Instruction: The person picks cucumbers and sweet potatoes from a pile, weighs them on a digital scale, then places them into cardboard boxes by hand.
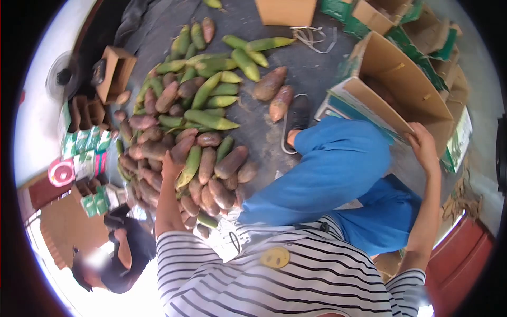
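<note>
My left hand (170,165) reaches into the pile, its fingers on a reddish-brown tuber (183,149); whether they close round it is hard to make out. Beside that hand lies a green, cucumber-like vegetable (191,165). Over on the right, the fingers of my right hand (421,141) are bent over the near rim of an open cardboard box (384,110). That box is tilted, and dark tubers show faintly inside it. Two large reddish tubers (270,83) lie on the dark floor between the pile and the box, near my shoe (299,112).
Several more cardboard boxes (377,15) line the far right. Another box (285,11) stands at the top, with white straps (316,39) beside it. Small cartons, green packages and a fan (64,76) are at the left. A person in dark clothes (129,253) is at the lower left.
</note>
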Available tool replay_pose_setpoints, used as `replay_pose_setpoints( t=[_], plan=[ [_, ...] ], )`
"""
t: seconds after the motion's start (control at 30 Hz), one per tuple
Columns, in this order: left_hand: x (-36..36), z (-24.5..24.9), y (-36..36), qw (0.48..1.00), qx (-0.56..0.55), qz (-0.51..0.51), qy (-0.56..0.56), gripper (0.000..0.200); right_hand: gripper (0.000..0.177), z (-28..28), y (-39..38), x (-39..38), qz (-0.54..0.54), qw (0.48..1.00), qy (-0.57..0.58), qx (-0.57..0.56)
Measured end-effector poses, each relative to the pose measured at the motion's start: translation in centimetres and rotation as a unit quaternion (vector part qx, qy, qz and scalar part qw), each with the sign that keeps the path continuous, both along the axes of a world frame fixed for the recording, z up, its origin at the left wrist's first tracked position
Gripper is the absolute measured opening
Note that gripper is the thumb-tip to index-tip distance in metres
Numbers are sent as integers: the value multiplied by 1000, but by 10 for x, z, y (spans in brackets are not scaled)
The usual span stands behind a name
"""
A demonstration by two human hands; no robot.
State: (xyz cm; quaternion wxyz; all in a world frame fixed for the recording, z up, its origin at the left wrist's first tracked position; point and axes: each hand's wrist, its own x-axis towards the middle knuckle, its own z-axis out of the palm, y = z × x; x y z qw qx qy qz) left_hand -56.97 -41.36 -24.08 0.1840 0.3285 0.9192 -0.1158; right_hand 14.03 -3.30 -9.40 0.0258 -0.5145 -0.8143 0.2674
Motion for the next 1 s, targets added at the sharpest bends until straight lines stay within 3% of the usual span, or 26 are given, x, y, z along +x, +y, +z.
replay_pose_setpoints(
  t=[0.13,0.23,0.27,0.43,0.6,0.77,0.9,1.0],
  plan=[
    [16,13,13,996,-34,-36,76,96,28,-27,-2,21,34,996,2,88],
    [4,-3,6,989,-75,-78,99,85,27,-12,-1,14,32,999,-23,28],
    [21,11,22,983,-140,-40,110,90,26,-10,-2,14,18,999,-42,23],
    [71,-18,51,986,-107,-70,105,91,22,-12,0,18,30,997,-57,35],
    [127,-40,72,995,-60,-76,16,92,21,-20,4,18,19,999,-32,32],
    [159,-39,86,988,47,10,-144,94,20,-18,2,17,19,999,-12,39],
    [177,1,138,927,194,114,-298,95,20,-16,0,16,19,999,-22,32],
    [210,63,203,862,303,89,-397,96,21,-13,0,14,14,999,-31,29]
  ],
)
